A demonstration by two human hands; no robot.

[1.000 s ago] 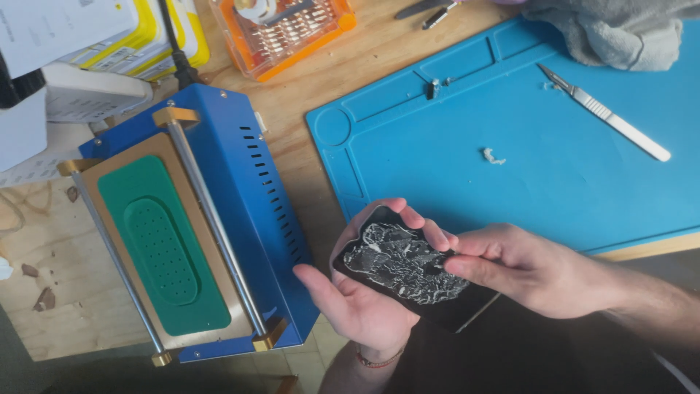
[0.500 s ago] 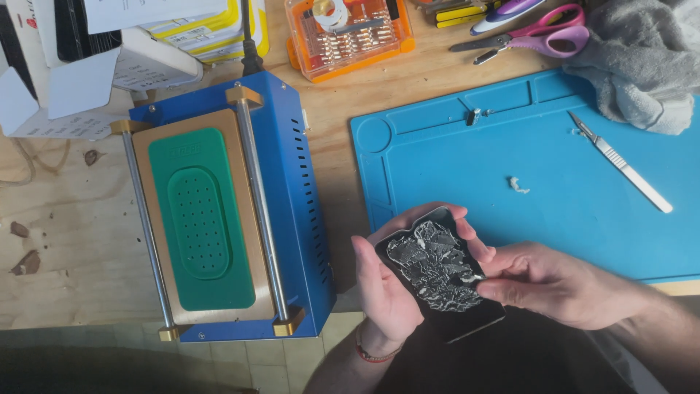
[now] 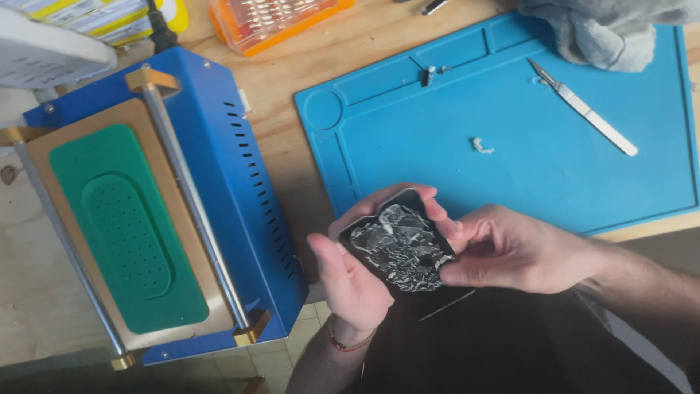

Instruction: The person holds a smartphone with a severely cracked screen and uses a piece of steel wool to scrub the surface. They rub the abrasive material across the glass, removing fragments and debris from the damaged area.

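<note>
A dark phone panel [image 3: 401, 252], smeared with whitish residue, is held just off the near edge of the bench [image 3: 306, 66]. The left hand [image 3: 354, 281] cradles it from below, fingers curled round its edges. The right hand [image 3: 510, 252] pinches its right side with thumb and fingertips. Behind lies a blue mat [image 3: 510, 146] with a scalpel [image 3: 583, 108]; a blue machine [image 3: 160, 204] stands to the left.

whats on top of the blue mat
On the blue mat lie a metal scalpel, a small white scrap and a tiny dark part. A grey cloth covers its far corner; whatever lies beneath it is hidden.
</note>
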